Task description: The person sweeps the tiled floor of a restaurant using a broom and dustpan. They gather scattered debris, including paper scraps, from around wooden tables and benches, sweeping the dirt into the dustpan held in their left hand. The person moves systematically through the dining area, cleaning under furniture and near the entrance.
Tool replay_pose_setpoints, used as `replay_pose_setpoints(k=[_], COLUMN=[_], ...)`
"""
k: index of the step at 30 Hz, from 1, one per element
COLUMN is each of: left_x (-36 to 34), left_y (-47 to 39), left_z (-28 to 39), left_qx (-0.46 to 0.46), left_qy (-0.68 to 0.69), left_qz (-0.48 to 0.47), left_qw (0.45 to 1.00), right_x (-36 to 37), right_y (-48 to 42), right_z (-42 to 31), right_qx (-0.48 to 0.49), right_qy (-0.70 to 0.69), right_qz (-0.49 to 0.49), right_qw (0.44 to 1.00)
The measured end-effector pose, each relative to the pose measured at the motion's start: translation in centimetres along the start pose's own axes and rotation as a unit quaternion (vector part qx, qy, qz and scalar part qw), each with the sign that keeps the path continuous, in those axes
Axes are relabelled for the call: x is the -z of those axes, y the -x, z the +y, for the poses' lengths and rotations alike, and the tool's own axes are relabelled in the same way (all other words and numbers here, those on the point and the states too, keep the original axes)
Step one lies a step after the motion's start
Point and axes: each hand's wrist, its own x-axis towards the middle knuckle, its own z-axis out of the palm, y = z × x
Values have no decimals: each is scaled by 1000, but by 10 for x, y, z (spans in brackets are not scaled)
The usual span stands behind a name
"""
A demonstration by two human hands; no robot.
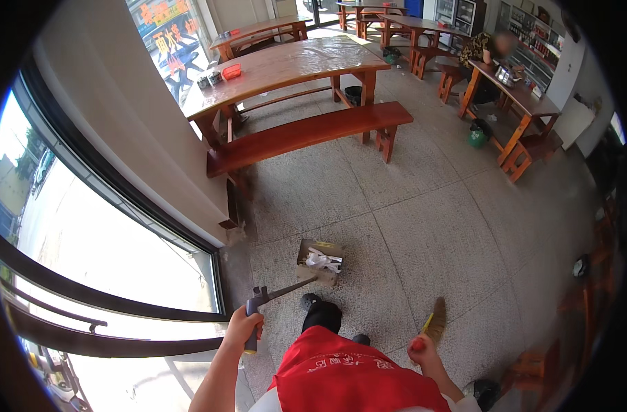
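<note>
My left hand grips the grey handle of a long-handled dustpan. Its pan is on or just above the floor ahead of my feet. White crumpled paper and litter lie inside the pan. On the other side, my right hand is closed around the red end of a broom's handle. The broom's brown bristles point forward over the floor, to the right of my shoes. A red apron bearing writing covers my front.
A red wooden bench and a long table stand ahead. At left are a wall and a glass door. A seated person is at a table at right, near a green bin. Stools line the right edge.
</note>
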Motion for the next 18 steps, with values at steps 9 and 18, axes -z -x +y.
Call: replay_pose_setpoints(k=[9,18], left_x=[23,62], left_y=[-127,-216], left_z=[87,151], left_qx=[12,28], left_qy=[-1,40], left_qz=[29,87], left_qw=[1000,995], right_x=[-202,-421], right_y=[-78,-156], right_z=[-13,-35], right_qx=[-18,-48], right_qy=[76,114], right_qz=[0,-106], right_qw=[997,987])
